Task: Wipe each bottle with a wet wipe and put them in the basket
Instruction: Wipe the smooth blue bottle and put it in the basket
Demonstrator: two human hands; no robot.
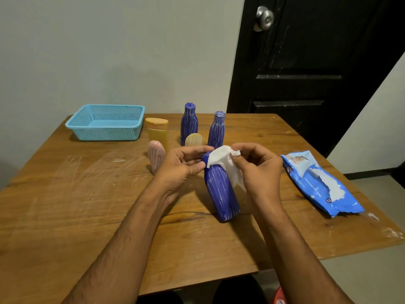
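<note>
A blue bottle [220,191] streaked with white stands tilted on the wooden table [87,205] in front of me. A white wet wipe [221,159] drapes over its top. My left hand [183,166] pinches the wipe's left edge, and my right hand [256,170] pinches its right side. Behind stand two more blue bottles [189,125] [217,130], a yellow bottle [157,132], a pink bottle [156,155] and a cream bottle [194,139]. The light blue basket [106,123] sits at the far left, nothing in it.
A blue pack of wet wipes [320,183] lies open on the right of the table. White smears mark the tabletop. A black door [306,62] stands behind the table's right side. The table's right edge is near the pack.
</note>
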